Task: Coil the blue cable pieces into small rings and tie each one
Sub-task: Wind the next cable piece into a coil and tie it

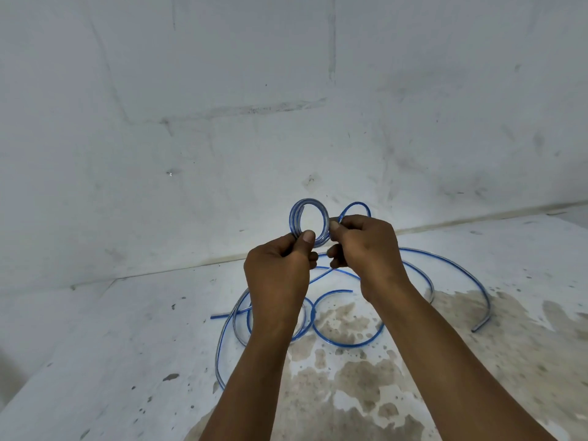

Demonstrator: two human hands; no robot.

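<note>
— What is the cable (346, 343) made of?
— Plastic by the look: a clear, glossy, smooth sheath with blue running through it. The coil (309, 221) catches light the same way.
— And the floor (127, 345)?
— Matt, whitish, like painted cement, rough and speckled, with brown stains where the coating is worn. The wall (222, 90) is matt, scuffed and smudged too.

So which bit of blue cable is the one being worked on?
Look above the stained white floor, where the left hand and right hand meet. Pinched between them is the small coiled ring, the only cable wound tight and lifted; the loose cable pieces sprawl below.
</note>
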